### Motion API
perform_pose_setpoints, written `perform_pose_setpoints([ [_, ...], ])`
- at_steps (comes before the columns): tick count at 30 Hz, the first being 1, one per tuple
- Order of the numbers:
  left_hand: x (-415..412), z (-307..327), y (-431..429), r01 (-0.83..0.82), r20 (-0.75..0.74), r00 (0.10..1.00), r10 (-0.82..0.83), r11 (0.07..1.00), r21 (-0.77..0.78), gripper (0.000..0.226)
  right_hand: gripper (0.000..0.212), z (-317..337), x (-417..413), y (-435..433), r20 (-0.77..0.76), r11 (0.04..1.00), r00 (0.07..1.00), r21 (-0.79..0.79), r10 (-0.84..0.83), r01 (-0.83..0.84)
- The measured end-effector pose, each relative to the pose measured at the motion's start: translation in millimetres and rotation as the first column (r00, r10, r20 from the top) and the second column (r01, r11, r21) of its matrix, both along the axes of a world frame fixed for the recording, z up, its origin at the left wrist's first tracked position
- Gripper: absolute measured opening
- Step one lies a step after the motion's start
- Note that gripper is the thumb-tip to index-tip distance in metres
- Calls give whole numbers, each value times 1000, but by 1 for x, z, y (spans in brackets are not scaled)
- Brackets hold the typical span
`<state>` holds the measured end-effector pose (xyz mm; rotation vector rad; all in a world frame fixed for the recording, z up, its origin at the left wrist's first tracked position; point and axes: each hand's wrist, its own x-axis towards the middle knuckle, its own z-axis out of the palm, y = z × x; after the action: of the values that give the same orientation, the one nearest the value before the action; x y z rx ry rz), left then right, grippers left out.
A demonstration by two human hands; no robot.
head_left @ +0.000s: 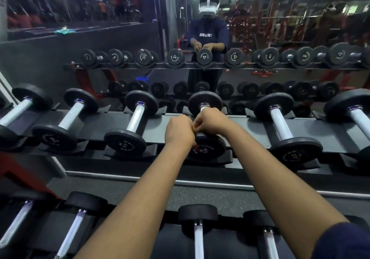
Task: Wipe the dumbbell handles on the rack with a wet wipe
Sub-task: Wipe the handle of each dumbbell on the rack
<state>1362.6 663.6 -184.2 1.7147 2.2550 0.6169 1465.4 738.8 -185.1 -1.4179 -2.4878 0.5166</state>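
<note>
Black rubber heads and silver handles fill the head view.

Counts:
- The rack's [244, 124] upper tier holds 6 dumbbells. They lie front-to-back, each in its own cradle, and the 2 outermost are cut by the frame edges.
- The lower tier [230, 246] shows 4 handles. Any more under the arms can't be seen.
- There are 2 hands and 2 bare forearms, plus 1 dark blue sleeve [344, 242] at bottom right.

The task dumbbell [210, 148] is 4th from left on the upper tier, sat in its cradle at centre frame. Both hands cover most of its handle [204, 105], so only the far collar shows.

- R hand [212, 121]: the grip is closed round the handle, w/ fingers curled over the top nr the far head.
- L hand [180, 132]: fingers are curled like a fist and the knuckles touch the R hand by the handle's near end. Can't tell what this grip holds.

The wipe isn't plainly visible. A pale bit [203, 109] at the R fingertips could be wipe or bare metal, can't tell which. A small red bit [195, 147] sits under the L wrist against the near head, and it's too unclear to name.

A mirror [280, 28] behind the rack reflects the dumbbell rows. It also shows the person in a dark top w/ a white headset, both hands on the same dumbbell. 1 teal cloth [65, 31] lies on a ledge at upper left.
</note>
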Motion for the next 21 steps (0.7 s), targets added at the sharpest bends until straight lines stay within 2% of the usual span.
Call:
perform_pose_setpoints([
  [5,3,-4,-2,-22,-11,1000,22,998,54,10,24,14,22,-3,38,972,998,-233,42,-32],
  [7,3,-5,-2,-28,-27,999,30,998,64,11,20,11,29,1,-43,960,998,-276,37,-47],
  [10,3,-4,-3,-38,-51,998,43,996,80,10,13,-3,28,-2,-237,976,971,-202,29,-78],
  [13,3,-4,-3,-37,-46,998,40,997,74,14,12,-10,32,-6,-374,952,926,-299,-53,-66],
  [17,5,-3,-3,-23,-14,1000,24,998,66,11,6,-1,49,7,-259,911,955,-411,-144,26],
  [21,1,-6,-1,-27,-10,1000,28,997,77,9,8,-23,43,15,-116,891,967,-425,-229,160],
])
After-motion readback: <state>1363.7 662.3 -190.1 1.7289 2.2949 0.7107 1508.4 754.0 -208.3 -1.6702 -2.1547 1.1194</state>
